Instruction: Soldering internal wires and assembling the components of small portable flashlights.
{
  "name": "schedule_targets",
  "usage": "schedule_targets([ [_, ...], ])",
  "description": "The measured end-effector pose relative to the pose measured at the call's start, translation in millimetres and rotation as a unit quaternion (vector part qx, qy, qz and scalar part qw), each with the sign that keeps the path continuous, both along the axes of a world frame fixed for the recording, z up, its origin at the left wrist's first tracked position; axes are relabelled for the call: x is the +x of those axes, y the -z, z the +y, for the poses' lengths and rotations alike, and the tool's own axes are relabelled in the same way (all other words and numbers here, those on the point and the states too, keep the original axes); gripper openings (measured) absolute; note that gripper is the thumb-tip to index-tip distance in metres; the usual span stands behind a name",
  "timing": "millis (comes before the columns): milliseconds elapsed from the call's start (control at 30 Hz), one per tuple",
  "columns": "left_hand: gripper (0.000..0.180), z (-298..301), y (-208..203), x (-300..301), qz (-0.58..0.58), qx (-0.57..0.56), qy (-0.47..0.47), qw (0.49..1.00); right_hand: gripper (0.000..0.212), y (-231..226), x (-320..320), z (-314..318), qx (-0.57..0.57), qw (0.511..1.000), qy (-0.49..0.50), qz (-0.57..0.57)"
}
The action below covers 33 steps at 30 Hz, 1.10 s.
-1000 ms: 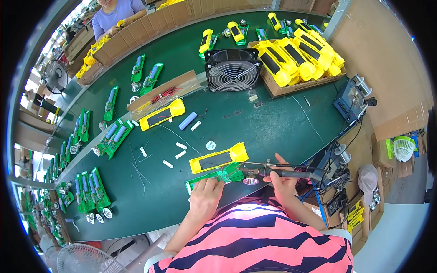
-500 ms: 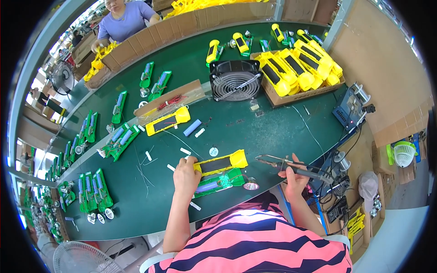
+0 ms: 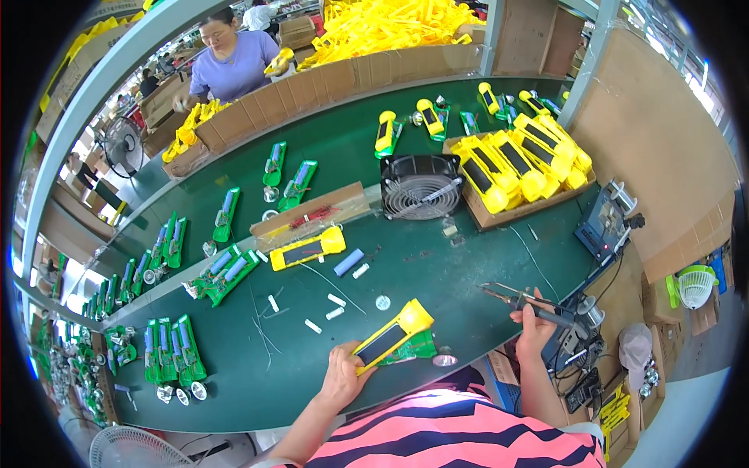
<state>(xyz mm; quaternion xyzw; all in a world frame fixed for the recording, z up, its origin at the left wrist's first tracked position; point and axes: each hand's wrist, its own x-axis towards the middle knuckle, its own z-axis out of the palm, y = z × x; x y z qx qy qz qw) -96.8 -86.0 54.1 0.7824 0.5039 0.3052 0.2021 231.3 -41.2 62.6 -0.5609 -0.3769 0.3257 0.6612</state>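
My left hand (image 3: 342,377) grips the near end of a yellow torch casing (image 3: 390,340) with a dark panel set in it. The casing slants up to the right, over a green torch half (image 3: 417,346) that it partly covers. Beside that green half lies a silver reflector (image 3: 445,360). In my right hand (image 3: 535,327), fingers wrapped round its handle, is a soldering iron (image 3: 540,310), its tip pointing left above the table, apart from the casing. Several small white pieces (image 3: 335,313) and a round white disc (image 3: 382,303) lie just beyond my left hand.
Another yellow casing (image 3: 307,249) and a blue battery cell (image 3: 349,262) lie farther back. A fan (image 3: 421,187) stands beside a carton of yellow casings (image 3: 477,215). Green halves (image 3: 173,349) line the left. A soldering station (image 3: 599,226) is at right; a co-worker (image 3: 238,62) sits across.
My left hand has tilted the yellow casing and brought it over the green half, which lay uncovered beside it before. My right hand still holds the soldering iron. The whole view has shifted upward.
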Motion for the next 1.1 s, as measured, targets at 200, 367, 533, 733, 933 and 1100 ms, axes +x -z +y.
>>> schedule_targets([
  [200, 0.046, 131, -54, -80, 0.05, 0.126, -0.135, 0.982, 0.036, 8, 14, 8, -0.034, 0.998, 0.036, -0.03],
  [367, 0.039, 306, -32, -183, 0.06, 0.142, -0.337, 0.929, 0.037, 1, 9, 15, -0.062, 0.996, 0.062, -0.026],
  [533, 0.053, 378, 34, -233, 0.152, -0.053, -0.479, 0.863, 0.035, -2, 7, 24, -0.088, 0.991, 0.093, -0.031],
  [733, 0.037, 404, -5, -171, 0.56, 0.077, -0.142, 0.813, 0.022, -2, 18, 24, -0.081, 0.988, 0.125, -0.048],
  [933, 0.03, 386, -3, -167, 0.47, 0.193, 0.088, 0.857, 0.023, -1, 27, 44, 0.06, 0.989, 0.052, -0.128],
  [1100, 0.042, 331, -86, -127, 0.215, 0.263, -0.047, 0.939, 0.028, -41, 26, 105, 0.084, 0.955, -0.014, -0.283],
])
